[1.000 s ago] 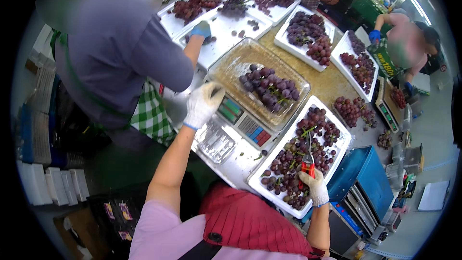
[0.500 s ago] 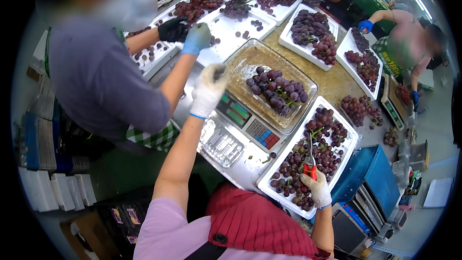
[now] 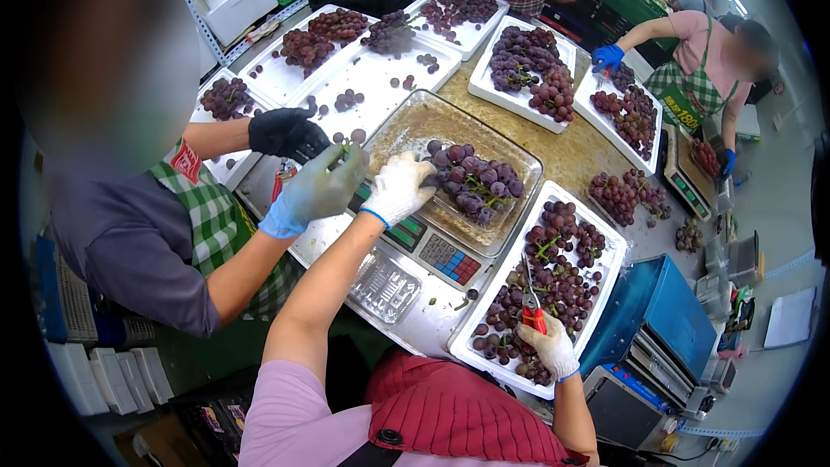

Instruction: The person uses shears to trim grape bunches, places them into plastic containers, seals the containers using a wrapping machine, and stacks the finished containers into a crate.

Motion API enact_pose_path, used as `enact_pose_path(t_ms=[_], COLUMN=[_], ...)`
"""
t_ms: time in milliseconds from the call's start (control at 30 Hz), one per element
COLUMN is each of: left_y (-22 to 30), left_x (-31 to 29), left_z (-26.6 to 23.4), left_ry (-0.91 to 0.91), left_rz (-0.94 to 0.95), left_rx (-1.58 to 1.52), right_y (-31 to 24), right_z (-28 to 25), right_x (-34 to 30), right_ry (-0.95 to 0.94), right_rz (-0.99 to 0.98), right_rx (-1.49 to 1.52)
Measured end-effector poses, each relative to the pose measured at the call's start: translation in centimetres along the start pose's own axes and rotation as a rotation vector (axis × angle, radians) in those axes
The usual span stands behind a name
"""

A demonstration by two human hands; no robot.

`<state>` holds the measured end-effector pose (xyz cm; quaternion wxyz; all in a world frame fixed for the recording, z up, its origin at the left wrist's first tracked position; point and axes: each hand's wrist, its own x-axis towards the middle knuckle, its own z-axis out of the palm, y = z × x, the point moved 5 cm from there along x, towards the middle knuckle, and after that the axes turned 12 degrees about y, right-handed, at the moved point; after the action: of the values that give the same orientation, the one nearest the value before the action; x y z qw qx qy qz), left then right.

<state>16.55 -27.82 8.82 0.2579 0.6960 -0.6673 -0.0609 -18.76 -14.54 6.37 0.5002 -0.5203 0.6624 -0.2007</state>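
Observation:
My right hand (image 3: pixel 553 350), in a white knit glove, grips red-handled snips (image 3: pixel 533 303). Their blades point away from me over dark red grapes (image 3: pixel 566 281) in a white foam tray (image 3: pixel 465 337). My left hand (image 3: pixel 399 188), gloved the same way, reaches forward with fingers partly bent and apart. Its fingertips are at the left side of a bunch of dark grapes (image 3: pixel 475 177), which sits in a clear plastic container on the scale's metal pan (image 3: pixel 411 121). Whether they touch the grapes is unclear. The scale's keypad (image 3: pixel 450 258) faces me.
A co-worker's blue-grey gloved hand (image 3: pixel 327 182), with a few grapes, is close to my left forearm. Their black glove (image 3: pixel 290 132) is behind it. A clear plastic container (image 3: pixel 385 287) lies before the scale. More foam trays (image 3: pixel 519 104) of grapes stand beyond. A blue box (image 3: pixel 661 307) stands right.
My left hand has moved right and down, from beside the scale to the grapes on it. The co-worker's hands have moved lower and nearer to me. My right hand still holds the snips.

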Motion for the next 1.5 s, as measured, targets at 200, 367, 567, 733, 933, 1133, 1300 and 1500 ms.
enact_pose_path(t_ms=[200, 367, 567, 733, 933, 1133, 1300, 1500], left_y=[-0.5, -0.9, 0.9, 4.9, 5.1, 7.0, 6.2, 3.6], left_x=[0.7, 0.5, -1.6, -9.2, -19.2, -20.2, -16.0, -8.5], left_z=[0.3, -0.6, -3.3, -4.4, 6.1, 7.5, 2.9, -0.3], left_ry=[0.022, 0.131, 0.247, 0.026, -0.308, -0.183, 0.184, 0.523], left_rz=[-0.015, -0.084, -0.155, -0.012, -0.040, 0.020, -0.014, -0.224], left_rx=[-0.017, -0.230, -0.428, -0.654, -0.327, -0.152, -0.283, -0.350], right_y=[-0.1, 0.1, 1.6, 2.0, 2.3, 3.6, 2.3, -3.1], right_z=[-0.1, -0.2, -0.4, -0.8, -0.8, -0.5, -0.7, 1.7], right_x=[-0.1, 0.0, 0.1, -0.9, -1.1, -1.2, -1.6, 2.3], right_ry=[0.008, 0.008, 0.011, 0.024, 0.006, -0.015, 0.004, -0.018], right_rz=[-0.008, -0.005, 0.008, 0.105, 0.060, 0.063, 0.069, 0.008], right_rx=[-0.075, -0.088, 0.005, 0.068, 0.032, 0.071, 0.101, 0.713])
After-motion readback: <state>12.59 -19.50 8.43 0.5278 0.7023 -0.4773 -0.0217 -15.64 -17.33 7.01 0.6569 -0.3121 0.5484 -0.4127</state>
